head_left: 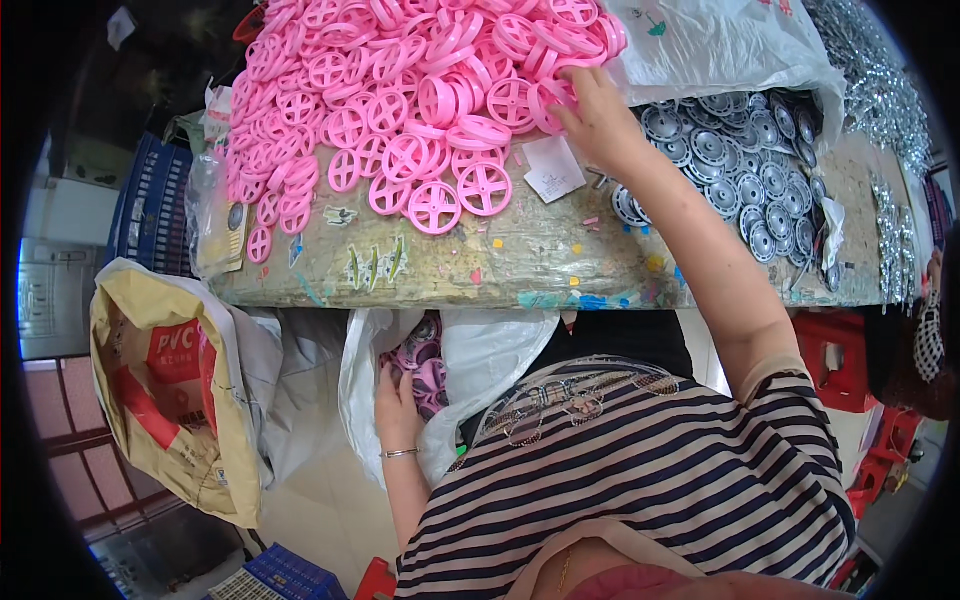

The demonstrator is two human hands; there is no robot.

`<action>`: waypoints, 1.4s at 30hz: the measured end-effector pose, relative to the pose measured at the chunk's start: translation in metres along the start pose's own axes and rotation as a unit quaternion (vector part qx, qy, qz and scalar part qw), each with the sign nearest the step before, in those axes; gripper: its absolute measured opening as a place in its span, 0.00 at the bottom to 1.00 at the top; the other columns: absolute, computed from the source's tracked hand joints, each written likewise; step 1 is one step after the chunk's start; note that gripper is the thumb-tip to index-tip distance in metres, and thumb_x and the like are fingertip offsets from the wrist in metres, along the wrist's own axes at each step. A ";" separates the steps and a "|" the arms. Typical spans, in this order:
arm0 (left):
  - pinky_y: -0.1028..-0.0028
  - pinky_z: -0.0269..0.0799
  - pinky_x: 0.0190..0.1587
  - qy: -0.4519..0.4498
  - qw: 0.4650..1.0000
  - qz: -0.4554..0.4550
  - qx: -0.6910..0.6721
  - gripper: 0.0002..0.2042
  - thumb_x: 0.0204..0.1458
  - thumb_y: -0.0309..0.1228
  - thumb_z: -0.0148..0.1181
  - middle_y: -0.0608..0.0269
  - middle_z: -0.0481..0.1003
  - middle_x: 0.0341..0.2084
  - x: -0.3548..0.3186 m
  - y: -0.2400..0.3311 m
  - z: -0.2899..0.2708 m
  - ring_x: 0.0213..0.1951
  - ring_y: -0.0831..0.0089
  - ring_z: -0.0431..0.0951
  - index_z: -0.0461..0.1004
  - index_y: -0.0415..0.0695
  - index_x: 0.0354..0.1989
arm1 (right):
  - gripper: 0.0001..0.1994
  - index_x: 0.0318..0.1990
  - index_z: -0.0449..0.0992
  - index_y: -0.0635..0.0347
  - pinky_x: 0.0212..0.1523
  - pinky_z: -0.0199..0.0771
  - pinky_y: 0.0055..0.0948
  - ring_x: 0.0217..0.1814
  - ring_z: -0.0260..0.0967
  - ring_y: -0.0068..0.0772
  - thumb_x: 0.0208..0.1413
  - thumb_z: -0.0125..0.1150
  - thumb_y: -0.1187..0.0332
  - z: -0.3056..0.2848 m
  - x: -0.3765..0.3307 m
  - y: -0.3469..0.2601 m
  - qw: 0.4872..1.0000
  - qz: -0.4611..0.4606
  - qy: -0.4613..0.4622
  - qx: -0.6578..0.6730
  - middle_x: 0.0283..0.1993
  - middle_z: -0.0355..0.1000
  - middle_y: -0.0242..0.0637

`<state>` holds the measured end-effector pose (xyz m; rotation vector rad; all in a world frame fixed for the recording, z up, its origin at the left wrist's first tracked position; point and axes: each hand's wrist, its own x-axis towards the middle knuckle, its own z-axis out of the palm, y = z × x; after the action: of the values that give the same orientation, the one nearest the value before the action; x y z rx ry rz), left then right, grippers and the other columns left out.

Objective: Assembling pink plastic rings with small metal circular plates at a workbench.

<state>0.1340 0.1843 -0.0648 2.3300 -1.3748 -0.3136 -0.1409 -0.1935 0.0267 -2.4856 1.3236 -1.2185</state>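
Down low, my left hand (397, 405) digs in the white bag (480, 350), fingers hidden. Right hand (597, 118) fingers curl on pink wheels (400, 100); lots left.

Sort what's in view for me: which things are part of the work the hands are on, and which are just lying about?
In hand:
right hand on the pile of pink plastic spoked wheels
left hand in the white plastic bag of finished wheels
grey round metal-look hubcap discs

Lying about:
yellow woven sack
blue plastic crate
red plastic stool
white paper slip
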 end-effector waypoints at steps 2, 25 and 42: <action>0.79 0.73 0.42 -0.003 1.000 -0.003 -0.030 0.18 0.63 0.32 0.45 0.53 0.74 0.46 0.004 0.014 -0.003 0.40 0.74 0.78 0.66 0.34 0.56 | 0.13 0.46 0.69 0.65 0.40 0.71 0.33 0.41 0.70 0.39 0.58 0.56 0.65 0.003 0.011 0.012 0.996 0.057 -0.065 0.005 0.41 0.70 0.43; 0.68 0.81 0.42 -0.268 0.689 -0.027 -0.672 0.16 0.62 0.28 0.46 0.56 0.73 0.44 0.100 0.231 0.059 0.43 0.69 0.78 0.63 0.35 0.56 | 0.23 0.50 0.71 0.63 0.45 0.69 0.33 0.46 0.67 0.42 0.45 0.68 0.68 -0.096 -0.114 0.028 0.983 0.112 -0.145 -0.004 0.47 0.67 0.45; 0.70 0.77 0.50 -0.315 0.662 0.005 -0.680 0.21 0.59 0.21 0.49 0.58 0.70 0.50 0.099 0.226 0.056 0.48 0.71 0.74 0.59 0.37 0.61 | 0.19 0.54 0.72 0.57 0.43 0.69 0.22 0.46 0.66 0.20 0.53 0.61 0.72 -0.055 -0.111 -0.046 0.926 0.207 -0.186 0.257 0.45 0.69 0.38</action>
<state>-0.0162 -0.0123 -0.0094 0.8870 -0.7568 -1.5913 -0.1817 -0.0683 0.0150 -1.8294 1.1548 -0.8078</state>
